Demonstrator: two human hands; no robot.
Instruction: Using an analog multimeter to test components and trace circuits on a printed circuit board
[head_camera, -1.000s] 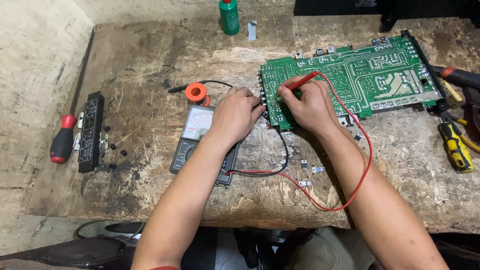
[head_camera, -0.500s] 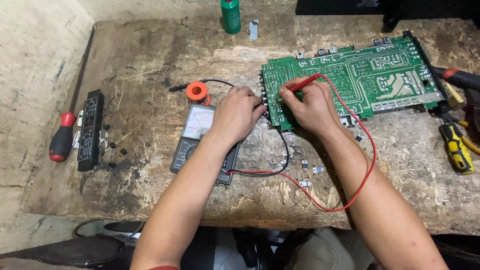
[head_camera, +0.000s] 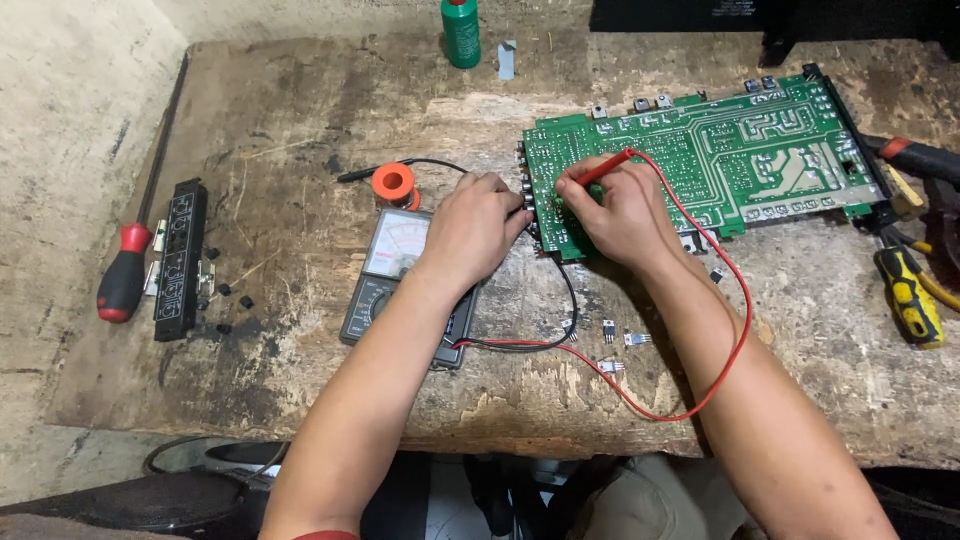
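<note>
A large green circuit board (head_camera: 720, 160) lies on a worn wooden bench (head_camera: 300, 120). My right hand (head_camera: 620, 215) grips a red test probe (head_camera: 606, 168) and presses its tip onto the board's left end. My left hand (head_camera: 472, 228) rests at the board's left edge, its fingers curled around what looks like the black probe, mostly hidden. An analog multimeter (head_camera: 395, 275) lies under my left wrist. Its red lead (head_camera: 730, 300) loops right and up to my right hand; the black lead (head_camera: 570, 300) runs up to my left hand.
A red-handled screwdriver (head_camera: 122, 285) and a black strip part (head_camera: 181, 258) lie at the left. An orange solder spool (head_camera: 394, 183) sits above the meter. A green bottle (head_camera: 461, 32) stands at the back. Yellow and red-handled tools (head_camera: 908, 295) lie right. Small components (head_camera: 620, 340) lie near the front.
My right hand has shifted the red probe slightly along the board's left end. My left hand and the meter stay where they were.
</note>
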